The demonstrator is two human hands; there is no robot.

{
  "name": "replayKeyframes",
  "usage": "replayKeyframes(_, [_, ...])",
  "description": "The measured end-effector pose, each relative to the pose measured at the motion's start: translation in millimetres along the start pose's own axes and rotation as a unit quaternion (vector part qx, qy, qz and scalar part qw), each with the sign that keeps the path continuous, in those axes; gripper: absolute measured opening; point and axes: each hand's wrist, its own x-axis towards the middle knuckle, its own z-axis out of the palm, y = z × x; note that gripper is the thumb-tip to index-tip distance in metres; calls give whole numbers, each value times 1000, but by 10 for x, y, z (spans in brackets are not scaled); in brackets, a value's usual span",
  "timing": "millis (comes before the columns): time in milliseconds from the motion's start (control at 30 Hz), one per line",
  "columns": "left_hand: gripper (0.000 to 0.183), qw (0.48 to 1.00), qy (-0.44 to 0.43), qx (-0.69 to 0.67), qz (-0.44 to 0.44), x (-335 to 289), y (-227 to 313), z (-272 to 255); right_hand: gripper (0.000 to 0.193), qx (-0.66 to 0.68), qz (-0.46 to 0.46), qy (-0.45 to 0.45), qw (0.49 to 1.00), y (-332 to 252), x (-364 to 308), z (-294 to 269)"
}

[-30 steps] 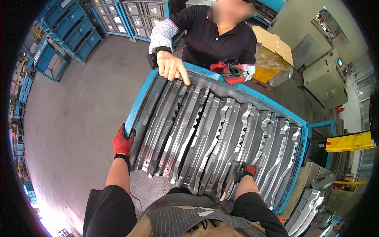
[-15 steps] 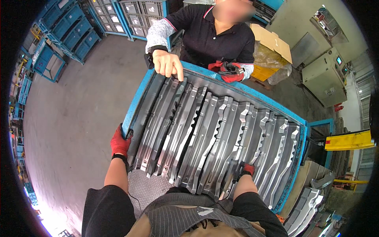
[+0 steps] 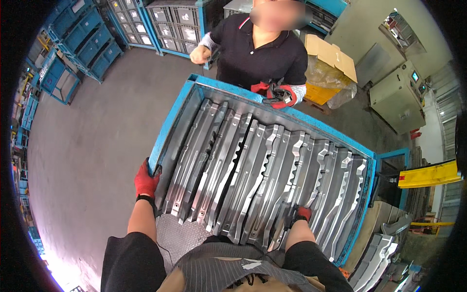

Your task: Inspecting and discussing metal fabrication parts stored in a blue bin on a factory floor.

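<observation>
A large blue metal crate holds several long stamped metal panels lying side by side, with ridges and scalloped edges. My left hand, in a red glove, is closed round the crate's near left rim. Over the panels on the right half is my right hand, in a red and black glove, touching the metal. Its fingers are mostly hidden.
A co-worker stands behind the crate's far side, holding red and black gloves. Blue racks stand far left. At right are a cardboard box, a control cabinet, a yellow bar and more metal panels.
The co-worker's bare hand has lifted off the panels at the crate's far left corner and drawn back beyond the crate. My hands stay in nearly the same places.
</observation>
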Motion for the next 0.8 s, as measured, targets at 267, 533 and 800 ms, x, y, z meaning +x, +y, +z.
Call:
replayKeyframes(267, [69, 1000, -18, 16, -15, -40, 29, -29, 45, 17, 28, 63, 997, 125, 54, 75])
replayKeyframes(533, [66, 1000, 1, -2, -18, -62, 41, -25, 51, 47, 58, 27, 997, -109, -230, -83])
replayKeyframes(800, [64, 1000, -5, -28, 7, 6, 276, -66, 49, 66, 87, 25, 994, -168, -280, -258])
